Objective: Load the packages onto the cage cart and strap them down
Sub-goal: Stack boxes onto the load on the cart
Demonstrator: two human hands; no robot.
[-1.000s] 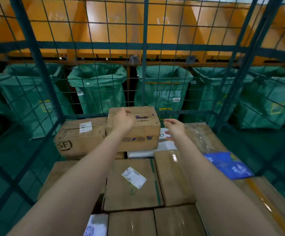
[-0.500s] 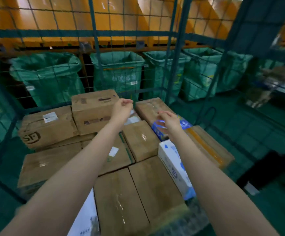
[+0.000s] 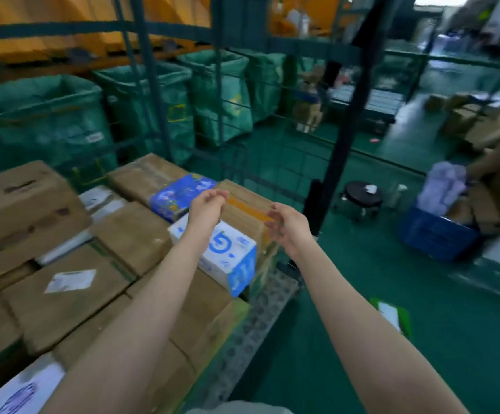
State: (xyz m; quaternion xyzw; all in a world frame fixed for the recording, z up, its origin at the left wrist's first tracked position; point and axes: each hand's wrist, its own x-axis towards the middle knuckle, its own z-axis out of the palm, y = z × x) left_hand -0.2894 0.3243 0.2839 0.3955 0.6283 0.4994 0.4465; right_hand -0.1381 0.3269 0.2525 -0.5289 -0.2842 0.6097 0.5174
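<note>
Both hands hover empty, fingers loosely curled. The left hand [image 3: 205,209] is above the far end of a white-and-blue box [image 3: 228,258], and the right hand [image 3: 287,228] is at the right edge of the cage cart [image 3: 342,115]. Between them sits a brown carton with orange tape [image 3: 244,209], packed among other packages. It looks stiff and probably weighty. I'd grip its opposite bottom edges, since the tape may be slick.

The light is a bit dim, with a green tint; bright white glare sits top right; everything looks smeared; cage bars [image 3: 150,94] bend near the edges.
</note>
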